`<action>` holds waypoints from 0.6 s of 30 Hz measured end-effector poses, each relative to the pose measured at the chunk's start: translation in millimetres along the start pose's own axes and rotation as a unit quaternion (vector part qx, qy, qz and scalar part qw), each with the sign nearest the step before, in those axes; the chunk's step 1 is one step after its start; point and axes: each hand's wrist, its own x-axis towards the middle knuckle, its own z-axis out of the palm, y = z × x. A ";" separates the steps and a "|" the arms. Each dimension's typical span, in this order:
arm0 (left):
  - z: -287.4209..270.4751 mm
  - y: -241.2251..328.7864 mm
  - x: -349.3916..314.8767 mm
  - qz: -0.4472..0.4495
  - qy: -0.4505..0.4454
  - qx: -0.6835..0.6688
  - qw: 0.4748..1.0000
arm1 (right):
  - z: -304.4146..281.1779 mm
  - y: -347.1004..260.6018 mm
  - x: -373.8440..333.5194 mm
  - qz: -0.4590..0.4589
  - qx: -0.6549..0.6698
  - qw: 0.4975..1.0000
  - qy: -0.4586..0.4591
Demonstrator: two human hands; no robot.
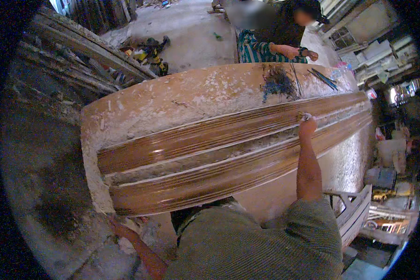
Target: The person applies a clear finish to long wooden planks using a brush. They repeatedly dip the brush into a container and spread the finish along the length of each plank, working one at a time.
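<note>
Two long brown, glossy strips with fine lengthwise ridges, a far strip (186, 140) and a near strip (196, 186), lie side by side along the table (149, 116). Whitish crust lines their edges and the gap between them. Stretched forward over the far strip toward its right part, my right hand (308, 126) is closed round a crumpled whitish wad (304, 115), perhaps a rag. Low at the table's near left corner is my left hand (119, 227); it is dim there, and its fingers do not show clearly.
A tangle of dark fibres (279, 84) and several thin dark sticks (324, 78) lie on the table's far side. Across it, a person in a striped sleeve (254, 49) has both hands close together. Long boards (88, 51) lean at the left; a wooden frame (352, 210) stands at the right.
</note>
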 end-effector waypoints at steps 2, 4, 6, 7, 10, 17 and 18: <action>46.7 25.8 -46.6 0.021 -0.030 0.004 0.999 | 22.3 14.3 4.4 -0.064 -0.036 0.994 -0.084; 106.0 48.5 -96.8 0.034 -0.090 0.001 0.995 | 20.3 -14.4 -25.0 -0.177 -0.044 0.973 -0.143; 167.3 65.4 -156.9 0.041 -0.184 0.012 0.982 | -7.0 -80.7 -88.6 -0.228 0.027 0.951 -0.207; 195.0 74.0 -188.2 0.049 -0.240 0.023 0.969 | -23.8 -122.0 -118.7 -0.194 0.103 0.924 -0.312; 266.1 96.8 -279.4 0.157 -0.413 0.079 0.894 | -87.2 -188.0 -161.6 -0.158 0.433 0.839 -0.287; 335.1 126.6 -452.2 0.132 -0.703 0.111 0.690 | -72.5 -60.4 -27.6 -0.062 0.463 0.858 -0.215; 338.3 120.2 -472.3 0.151 -0.703 0.112 0.686 | -58.3 -26.1 -11.4 -0.023 0.454 0.860 -0.232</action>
